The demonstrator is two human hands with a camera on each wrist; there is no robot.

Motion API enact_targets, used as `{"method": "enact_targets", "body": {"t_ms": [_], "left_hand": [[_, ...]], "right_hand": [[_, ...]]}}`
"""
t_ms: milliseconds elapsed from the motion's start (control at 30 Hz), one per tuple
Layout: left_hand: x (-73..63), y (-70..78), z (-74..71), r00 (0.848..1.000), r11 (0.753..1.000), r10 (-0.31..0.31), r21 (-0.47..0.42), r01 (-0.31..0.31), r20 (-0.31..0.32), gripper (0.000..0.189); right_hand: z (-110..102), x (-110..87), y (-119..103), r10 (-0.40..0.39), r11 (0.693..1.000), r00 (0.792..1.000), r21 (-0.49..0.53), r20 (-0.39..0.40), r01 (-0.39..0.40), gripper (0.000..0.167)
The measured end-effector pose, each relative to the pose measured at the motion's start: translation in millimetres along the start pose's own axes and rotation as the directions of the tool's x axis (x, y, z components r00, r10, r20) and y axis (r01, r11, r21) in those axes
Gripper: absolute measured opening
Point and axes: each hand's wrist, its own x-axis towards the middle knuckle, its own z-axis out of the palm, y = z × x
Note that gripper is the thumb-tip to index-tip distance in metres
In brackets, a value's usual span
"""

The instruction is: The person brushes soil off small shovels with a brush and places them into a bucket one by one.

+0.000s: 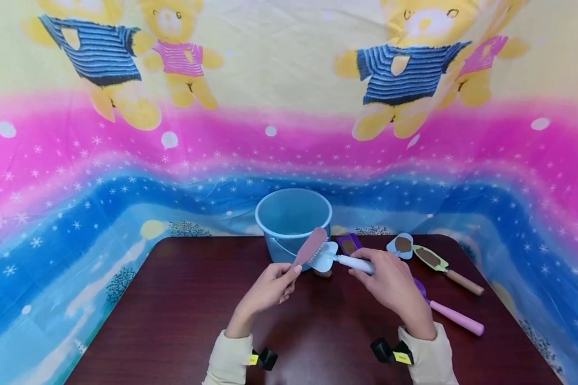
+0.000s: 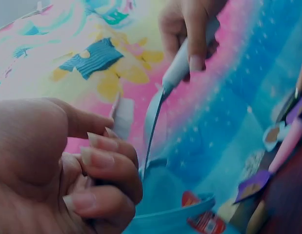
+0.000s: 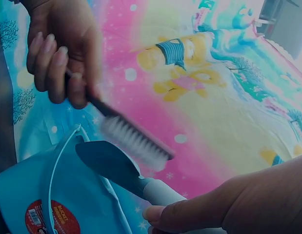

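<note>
My left hand [image 1: 271, 287] grips a pink brush [image 1: 311, 247] by its handle. White bristles [image 3: 133, 141] run along one side of it, facing the trowel in the right wrist view. In my right hand [image 1: 393, 279] is a small light blue trowel [image 1: 323, 258], held by its white handle. The brush head is close to the trowel's blade; whether they touch I cannot tell. Both tools are in front of a blue bucket [image 1: 280, 247] with a raised rim. A red label [image 3: 52, 218] is on the bucket's side in the right wrist view.
Right of the bucket lie a purple scoop [image 1: 349, 244], a pale blue one [image 1: 400, 246] and a green trowel [image 1: 430, 258], each with a brown patch. A pink-handled purple trowel [image 1: 457, 317] lies nearer. Patterned cloth [image 1: 269, 139] hangs behind the dark table [image 1: 183, 310].
</note>
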Motion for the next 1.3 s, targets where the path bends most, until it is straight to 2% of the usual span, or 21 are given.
{"method": "enact_targets", "body": {"t_ms": [133,233,433,667,900,1033,1233,1300], "left_hand": [[1.7,1.8,5.1,0.996,0.995,0.006,-0.099,0.003,0.094,0.040],[2.9,0.2,7.2,0.994,0.993,-0.013,-0.119,0.026,0.109,0.039],[4.1,-4.3,5.2,0.996,0.988,-0.056,-0.142,0.065,0.070,0.041],[2.8,-4.8,-2.9,0.999,0.995,-0.047,-0.091,0.049,0.023,0.044],[1.1,-8.6,-9.2,0.999,0.996,-0.030,-0.085,0.029,-0.015,0.044],[-0.4,-9.4,-12.5,0.999,0.995,-0.032,-0.100,0.028,-0.034,0.042],[-1.9,-10.1,-18.0,0.995,0.999,-0.039,-0.010,0.039,-0.092,0.037],[-2.4,-9.9,-17.4,0.994,0.999,-0.037,-0.005,0.037,-0.106,0.036]], "right_hand": [[1,-0.9,-1,-0.006,1.000,1.000,0.011,-0.007,0.006,0.023],[1,-1.5,-2,-0.013,1.000,1.000,0.009,-0.009,0.013,0.023],[0,-0.5,1,-0.026,1.000,1.000,0.013,-0.013,0.027,0.022],[1,3.5,11,-0.037,0.997,0.999,0.068,-0.022,0.038,0.020],[-3,3.4,16,-0.040,0.994,0.999,0.105,-0.017,0.042,0.022],[-4,4.4,21,-0.029,0.986,0.999,0.163,0.025,0.024,0.024],[-1,7.9,31,-0.029,0.968,0.997,0.251,0.074,0.009,0.026],[1,8.3,33,-0.022,0.965,0.996,0.262,0.082,0.000,0.026]]}}
